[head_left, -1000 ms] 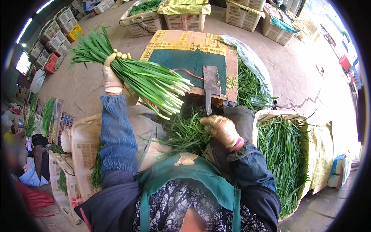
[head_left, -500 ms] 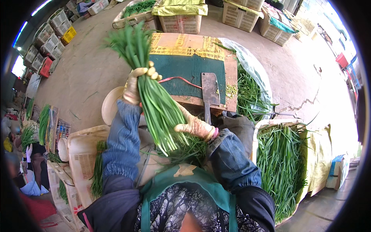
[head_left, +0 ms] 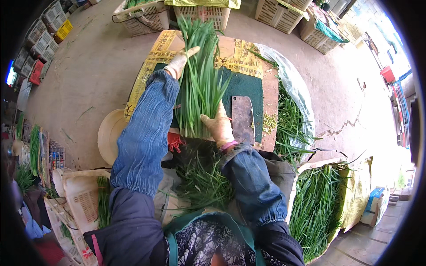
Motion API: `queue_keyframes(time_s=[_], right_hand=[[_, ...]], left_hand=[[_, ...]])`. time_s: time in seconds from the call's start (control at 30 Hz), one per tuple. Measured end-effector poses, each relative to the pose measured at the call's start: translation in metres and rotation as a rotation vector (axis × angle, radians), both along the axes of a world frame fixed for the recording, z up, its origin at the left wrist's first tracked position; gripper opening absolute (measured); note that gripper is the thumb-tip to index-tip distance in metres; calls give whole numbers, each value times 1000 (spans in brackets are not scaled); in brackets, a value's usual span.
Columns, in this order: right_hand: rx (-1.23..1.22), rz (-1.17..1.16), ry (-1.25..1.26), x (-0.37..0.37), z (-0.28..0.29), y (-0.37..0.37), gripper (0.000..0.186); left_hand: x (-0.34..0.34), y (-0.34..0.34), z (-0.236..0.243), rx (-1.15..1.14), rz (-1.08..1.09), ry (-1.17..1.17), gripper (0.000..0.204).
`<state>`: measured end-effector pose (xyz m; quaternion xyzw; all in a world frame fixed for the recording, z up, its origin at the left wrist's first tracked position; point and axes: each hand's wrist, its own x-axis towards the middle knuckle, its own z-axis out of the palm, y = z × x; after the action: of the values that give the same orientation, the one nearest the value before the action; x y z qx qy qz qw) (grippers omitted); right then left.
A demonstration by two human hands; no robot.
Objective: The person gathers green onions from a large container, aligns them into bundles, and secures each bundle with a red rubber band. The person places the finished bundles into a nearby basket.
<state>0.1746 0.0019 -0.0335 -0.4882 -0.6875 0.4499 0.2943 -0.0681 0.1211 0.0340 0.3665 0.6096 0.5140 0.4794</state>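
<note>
A long bundle of green chives [head_left: 200, 77] lies lengthwise on a cutting board with a dark green mat [head_left: 248, 91]. My gloved left hand [head_left: 179, 62] grips the bundle near its upper part. At the cut end nearest me, my gloved right hand [head_left: 218, 126] presses against the stems. A cleaver [head_left: 242, 119] rests flat on the mat just right of that hand. Loose chive trimmings [head_left: 202, 181] fill the dark space between my forearms, below the board.
A sack of chives [head_left: 317, 208] stands open at the right, with more chives [head_left: 290, 122] on clear plastic beside the board. Plastic crates [head_left: 208, 13] line the far edge. A round pale lid [head_left: 108, 135] and printed sacks [head_left: 80, 195] sit at the left on the concrete floor.
The bundle, held up and slanting a second ago, has swung round and come down flat onto the board. My right hand moved up from the trimmings to the stem ends.
</note>
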Motion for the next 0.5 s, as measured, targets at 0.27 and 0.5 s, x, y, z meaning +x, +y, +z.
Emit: queue_keyframes(time_s=[0.27, 0.5], right_hand=[[-87, -66, -76, 6, 12, 12, 96], [-112, -131, 58, 7, 2, 9, 77]], left_hand=[[-44, -52, -61, 90, 221, -94, 113], [19, -119, -40, 29, 151, -28, 109]])
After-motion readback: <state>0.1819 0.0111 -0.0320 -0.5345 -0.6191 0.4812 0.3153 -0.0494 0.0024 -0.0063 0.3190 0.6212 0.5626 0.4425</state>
